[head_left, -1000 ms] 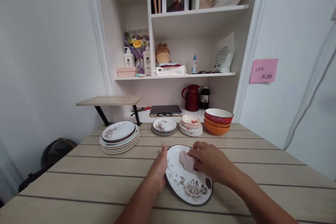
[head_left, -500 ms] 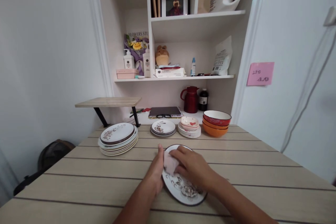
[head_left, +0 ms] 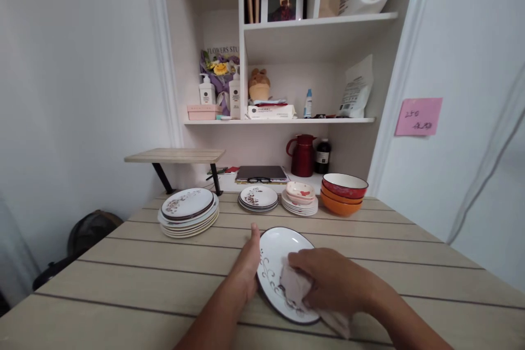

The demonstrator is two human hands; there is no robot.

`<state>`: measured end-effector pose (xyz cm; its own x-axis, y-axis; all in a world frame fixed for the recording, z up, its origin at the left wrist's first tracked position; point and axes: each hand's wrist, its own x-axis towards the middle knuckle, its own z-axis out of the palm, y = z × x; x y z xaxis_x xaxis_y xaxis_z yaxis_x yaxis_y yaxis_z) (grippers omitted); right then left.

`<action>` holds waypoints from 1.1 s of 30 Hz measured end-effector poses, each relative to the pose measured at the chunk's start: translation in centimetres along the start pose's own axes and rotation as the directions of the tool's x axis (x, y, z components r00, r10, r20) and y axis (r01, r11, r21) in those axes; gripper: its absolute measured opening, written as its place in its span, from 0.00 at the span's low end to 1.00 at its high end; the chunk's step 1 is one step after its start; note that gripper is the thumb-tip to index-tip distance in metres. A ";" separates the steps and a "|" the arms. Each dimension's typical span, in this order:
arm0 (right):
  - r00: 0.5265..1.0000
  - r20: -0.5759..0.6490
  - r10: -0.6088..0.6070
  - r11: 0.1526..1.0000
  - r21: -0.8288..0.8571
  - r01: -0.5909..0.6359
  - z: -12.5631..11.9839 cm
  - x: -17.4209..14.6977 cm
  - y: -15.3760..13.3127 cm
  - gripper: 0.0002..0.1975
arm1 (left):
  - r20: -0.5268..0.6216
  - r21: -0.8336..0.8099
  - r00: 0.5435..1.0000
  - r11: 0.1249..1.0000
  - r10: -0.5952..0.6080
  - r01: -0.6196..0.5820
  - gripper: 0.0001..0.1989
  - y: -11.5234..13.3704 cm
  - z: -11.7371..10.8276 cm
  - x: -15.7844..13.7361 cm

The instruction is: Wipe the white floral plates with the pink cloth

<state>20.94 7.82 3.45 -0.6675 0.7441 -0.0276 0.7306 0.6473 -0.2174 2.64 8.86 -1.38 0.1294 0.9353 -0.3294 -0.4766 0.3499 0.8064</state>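
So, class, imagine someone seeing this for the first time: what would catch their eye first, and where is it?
Probably the dark-rimmed white plate near the front of the table, with the left hand at its left rim and the right hand holding a pale cloth against its face. Next, the stacked bowls, red above orange, at the table's back right. The pink note on the right-hand wall also stands out.

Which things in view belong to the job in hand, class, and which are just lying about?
Job in hand:
- dark-rimmed patterned plate, left hand at its edge
- pale cloth in the right hand, against the plate
- perhaps the stacked plates and bowls

Just about:
- red jug
- eyeglasses
- pink sticky note
- framed picture
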 end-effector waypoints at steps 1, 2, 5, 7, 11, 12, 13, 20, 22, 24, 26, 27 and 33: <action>1.000 -0.015 -0.021 0.999 0.029 0.022 0.3 0.4 -0.6 0.17 | 0.002 -0.015 1.000 1.000 -0.002 0.002 0.34 0.0 -0.1 0.1; 0.999 -0.042 -0.028 0.998 0.055 0.030 0.6 0.9 -1.1 0.17 | 0.007 -0.029 1.000 1.000 -0.003 0.003 0.34 0.0 -0.1 0.1; 0.983 -0.177 0.045 0.997 0.072 -0.032 1.3 2.6 -2.0 0.18 | 0.032 -0.055 0.999 0.998 -0.014 0.016 0.34 0.1 -0.2 0.3; 0.961 -0.261 0.091 0.996 0.046 -0.082 1.6 3.7 -1.8 0.19 | 0.041 -0.063 0.999 0.998 -0.015 0.017 0.34 0.1 -0.1 0.3; 0.901 -0.366 0.232 0.971 0.030 -0.238 1.3 4.9 -0.3 0.26 | 0.039 -0.028 0.999 1.000 0.003 -0.002 0.33 0.1 0.0 0.3; 0.894 -0.369 0.255 0.964 0.025 -0.265 1.2 4.8 0.0 0.26 | 0.047 -0.012 0.999 1.000 -0.001 0.002 0.33 0.1 0.0 0.3; 0.895 -0.358 0.266 0.960 0.011 -0.281 1.0 4.6 0.3 0.25 | 0.059 0.001 0.998 1.000 -0.011 0.011 0.33 0.1 0.0 0.3; 0.997 -0.044 0.068 0.997 -0.041 -0.070 -0.1 0.2 0.4 0.21 | 0.063 0.059 0.995 0.996 -0.077 0.073 0.35 0.1 -0.3 0.5; 0.999 0.014 -0.037 0.998 0.047 0.037 0.0 -0.1 -0.3 0.21 | 0.053 0.054 0.996 0.996 -0.073 0.070 0.35 0.1 -0.4 0.5; 0.994 -0.003 -0.106 0.990 0.096 0.106 0.5 0.4 -1.3 0.21 | 0.035 0.040 0.998 0.998 -0.055 0.053 0.35 0.2 -0.4 0.5; 0.992 -0.089 -0.094 0.992 0.079 0.101 1.1 1.4 -2.2 0.21 | 0.027 0.037 0.997 0.997 -0.072 0.071 0.36 0.3 -0.4 0.4; 0.988 -0.132 -0.080 0.994 0.066 0.090 1.4 1.9 -2.5 0.22 | 0.028 0.036 0.996 0.996 -0.085 0.083 0.36 0.3 -0.4 0.3; 0.949 -0.313 0.046 0.998 -0.023 -0.055 1.8 4.0 -1.0 0.23 | 0.086 -0.055 0.996 0.998 -0.027 0.032 0.34 0.2 -0.2 0.5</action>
<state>17.32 9.89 1.81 -0.5548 0.7871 0.2696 0.7695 0.6087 -0.1934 2.42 9.39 -1.54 0.2166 0.9265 -0.3078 -0.5192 0.3763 0.7673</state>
